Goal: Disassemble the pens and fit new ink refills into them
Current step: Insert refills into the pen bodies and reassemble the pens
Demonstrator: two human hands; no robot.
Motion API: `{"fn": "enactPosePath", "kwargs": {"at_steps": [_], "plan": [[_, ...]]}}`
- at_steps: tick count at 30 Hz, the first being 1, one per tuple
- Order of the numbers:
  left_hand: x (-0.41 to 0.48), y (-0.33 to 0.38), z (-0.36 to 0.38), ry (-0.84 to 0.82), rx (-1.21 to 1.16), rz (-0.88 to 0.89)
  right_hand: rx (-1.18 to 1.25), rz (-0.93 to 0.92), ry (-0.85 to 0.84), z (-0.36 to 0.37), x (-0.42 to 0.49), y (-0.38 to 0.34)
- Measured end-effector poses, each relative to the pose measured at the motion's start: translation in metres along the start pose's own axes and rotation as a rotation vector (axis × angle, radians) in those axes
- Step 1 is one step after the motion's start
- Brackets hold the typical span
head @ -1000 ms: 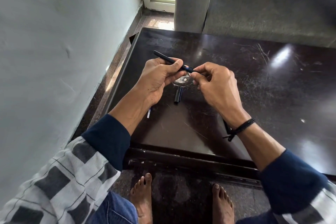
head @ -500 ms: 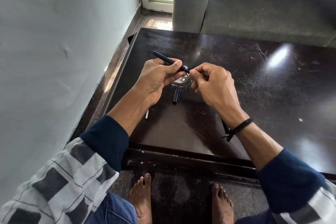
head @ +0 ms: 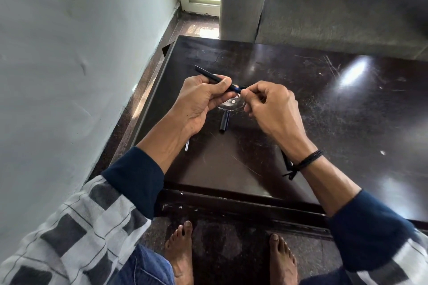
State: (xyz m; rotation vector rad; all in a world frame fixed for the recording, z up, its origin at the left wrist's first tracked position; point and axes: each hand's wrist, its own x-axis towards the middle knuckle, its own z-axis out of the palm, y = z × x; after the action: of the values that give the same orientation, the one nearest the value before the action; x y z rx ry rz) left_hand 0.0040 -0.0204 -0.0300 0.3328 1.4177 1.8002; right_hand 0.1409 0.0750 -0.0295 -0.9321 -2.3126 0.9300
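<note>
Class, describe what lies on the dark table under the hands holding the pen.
A short black tube and part of a clear round object show; a thin pale stick disappears under the left wrist.

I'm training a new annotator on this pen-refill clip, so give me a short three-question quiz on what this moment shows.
1. True or false: the left hand grips the black pen.
2. Where is the loose black cap? A: lying on the table; B: on the sofa; C: on the floor.
3. Fill in: the cord bracelet sits on the ___ wrist.

Key: 1 true; 2 A; 3 right.
</note>
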Motion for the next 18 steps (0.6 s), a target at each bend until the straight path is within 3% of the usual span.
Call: {"fn": "enactPosePath", "kwargs": {"at_steps": [18], "plan": [[-0.0016,0.0017,0.0023,0.020,-0.005,-0.010,0.018,0.001,0.014,0.0006,0.0014,0.0032]]}}
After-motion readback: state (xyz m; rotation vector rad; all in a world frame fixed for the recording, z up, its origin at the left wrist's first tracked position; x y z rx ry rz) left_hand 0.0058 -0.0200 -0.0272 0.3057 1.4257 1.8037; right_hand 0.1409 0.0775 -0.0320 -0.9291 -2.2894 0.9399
